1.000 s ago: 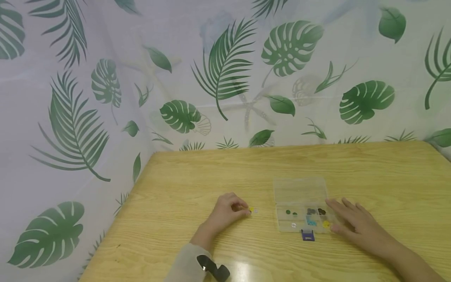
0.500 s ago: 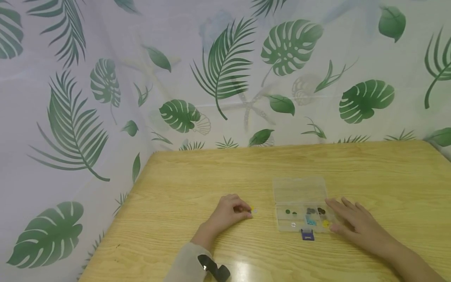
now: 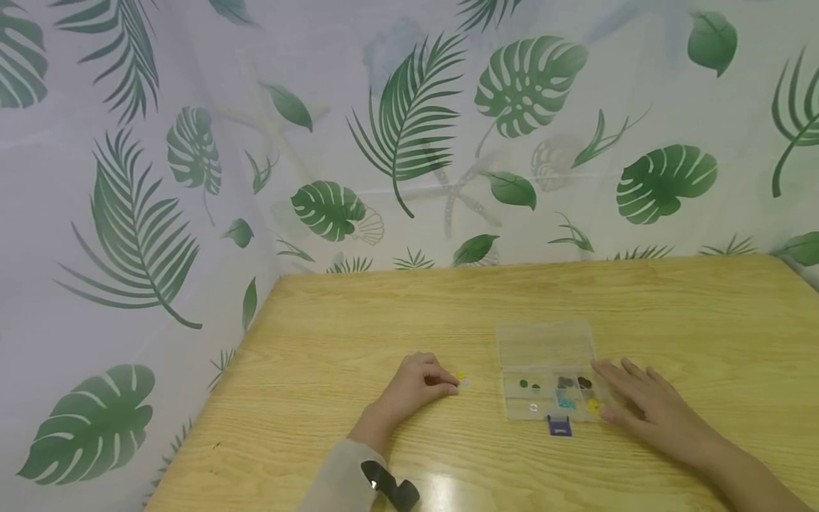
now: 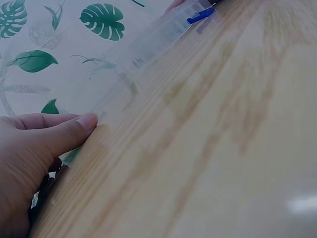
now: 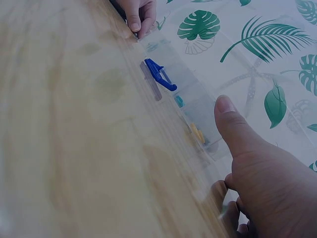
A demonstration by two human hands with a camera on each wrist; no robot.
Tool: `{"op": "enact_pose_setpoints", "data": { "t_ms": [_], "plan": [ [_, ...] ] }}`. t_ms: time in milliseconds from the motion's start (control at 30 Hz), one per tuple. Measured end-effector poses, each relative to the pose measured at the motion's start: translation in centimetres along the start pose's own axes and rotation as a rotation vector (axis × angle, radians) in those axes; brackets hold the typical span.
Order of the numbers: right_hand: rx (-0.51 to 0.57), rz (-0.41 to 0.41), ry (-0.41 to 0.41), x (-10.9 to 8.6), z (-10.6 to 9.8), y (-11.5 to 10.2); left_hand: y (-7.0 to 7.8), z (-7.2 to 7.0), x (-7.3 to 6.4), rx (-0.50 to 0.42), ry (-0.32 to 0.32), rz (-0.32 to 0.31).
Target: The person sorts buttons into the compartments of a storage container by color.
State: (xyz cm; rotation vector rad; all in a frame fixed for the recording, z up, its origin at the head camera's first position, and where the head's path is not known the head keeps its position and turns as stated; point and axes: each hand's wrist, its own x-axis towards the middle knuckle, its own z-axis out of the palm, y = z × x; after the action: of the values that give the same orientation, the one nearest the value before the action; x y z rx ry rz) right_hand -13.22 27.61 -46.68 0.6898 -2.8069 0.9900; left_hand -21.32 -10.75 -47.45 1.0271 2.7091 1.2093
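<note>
At the middle of the table, my left hand [image 3: 419,380] brings thumb and index fingertips together on a small dark piece, mostly hidden by the fingers. Just beyond those fingertips lie a small yellow piece [image 3: 461,375] and a pale clear one [image 3: 465,382]. My right hand [image 3: 652,405] rests along the right side of a clear plastic compartment box [image 3: 512,412], fingers extended, thumb by its front right corner. The box's lid [image 3: 544,345] is folded back. Inside are green pieces [image 3: 523,384], dark pieces [image 3: 584,383], blue pieces [image 3: 566,402] and yellow pieces [image 3: 592,406].
A blue-purple latch [image 3: 559,426] sticks out from the box's front. The wood-grain table [image 3: 358,306] ends at a leaf-printed cloth [image 3: 416,142] at the back and left. A black strap [image 3: 387,486] circles the left wrist.
The left fingertips have shifted slightly right and closed together; the dark piece that showed at them is now covered. The right hand and the box stay in place.
</note>
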Motion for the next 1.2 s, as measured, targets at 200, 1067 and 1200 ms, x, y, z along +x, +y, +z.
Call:
{"op": "enact_pose_setpoints", "data": {
  "t_ms": [200,1067,1200],
  "plan": [
    [-0.001,0.005,-0.003,-0.01,0.05,0.13,0.16,0.06,0.12,0.052,-0.013,-0.003],
    [0.012,0.012,-0.008,0.04,-0.07,0.02,0.83,-0.44,0.28,0.176,-0.101,-0.035],
    [0.016,0.004,-0.003,0.08,-0.04,-0.08,0.95,-0.58,0.24,0.179,-0.041,-0.028]
  ]
}}
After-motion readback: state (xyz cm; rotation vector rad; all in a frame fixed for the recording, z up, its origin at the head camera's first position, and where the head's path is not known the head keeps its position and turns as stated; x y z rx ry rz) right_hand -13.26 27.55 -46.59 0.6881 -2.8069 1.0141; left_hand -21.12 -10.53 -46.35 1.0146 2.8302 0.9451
